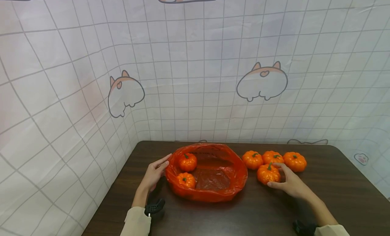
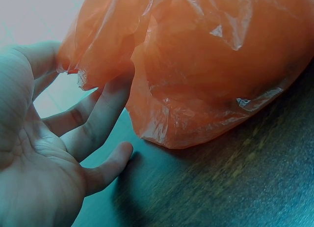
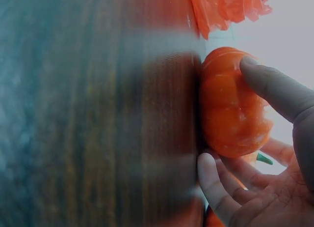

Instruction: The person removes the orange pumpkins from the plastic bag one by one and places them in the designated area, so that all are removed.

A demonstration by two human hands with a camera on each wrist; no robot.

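A red plastic bag stands wide-mouthed on the dark table, its rim rolled outward. Two small orange pumpkins, one at the back and one nearer, lie inside on its left. My left hand holds the bag's left rim; in the left wrist view some fingertips vanish behind the plastic film. To the right of the bag, my right hand grips a small pumpkin, thumb on the near side and fingers on the far side. This pumpkin appears to rest on the table.
Behind the gripped pumpkin sit three more in a row: left, middle and right. The brown table ends at a white grid-patterned cloth behind and on the left.
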